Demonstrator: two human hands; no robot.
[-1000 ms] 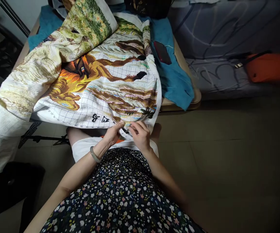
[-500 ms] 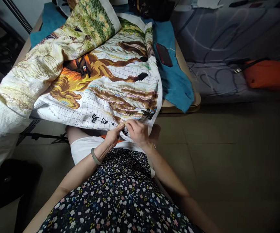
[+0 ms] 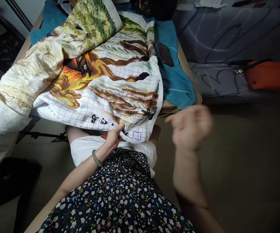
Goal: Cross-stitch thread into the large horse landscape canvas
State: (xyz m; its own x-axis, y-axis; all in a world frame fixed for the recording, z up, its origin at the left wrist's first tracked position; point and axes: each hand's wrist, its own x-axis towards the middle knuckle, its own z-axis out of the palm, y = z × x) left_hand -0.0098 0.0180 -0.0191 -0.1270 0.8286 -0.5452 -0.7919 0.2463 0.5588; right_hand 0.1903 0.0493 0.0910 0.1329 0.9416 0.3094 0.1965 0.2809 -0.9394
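A large cross-stitch cloth [image 3: 115,97] with a printed grid lies over the table edge and my lap, partly stitched in browns, yellows and greens. My left hand [image 3: 113,137] pinches its near edge, thumb on top and the other fingers underneath, hidden. Off to the right of the cloth, my right hand [image 3: 192,127] is raised and smeared by motion, its fingers curled in. A thin pale thread [image 3: 167,114] stretches taut between the cloth and this hand. Whether a needle is in the fingers I cannot make out.
Under the cloth, a blue towel [image 3: 178,92] covers the table, with a dark red phone [image 3: 165,54] on it. An orange bag [image 3: 271,76] and a cable rest on the patterned sofa [image 3: 217,79] at right. A tripod leg [image 3: 45,136] stands left of my knees.
My right hand has moved from the cloth's near edge out to the right, drawing the thread with it. A blue printed box on the cloth's corner is now uncovered. My left hand stays put.
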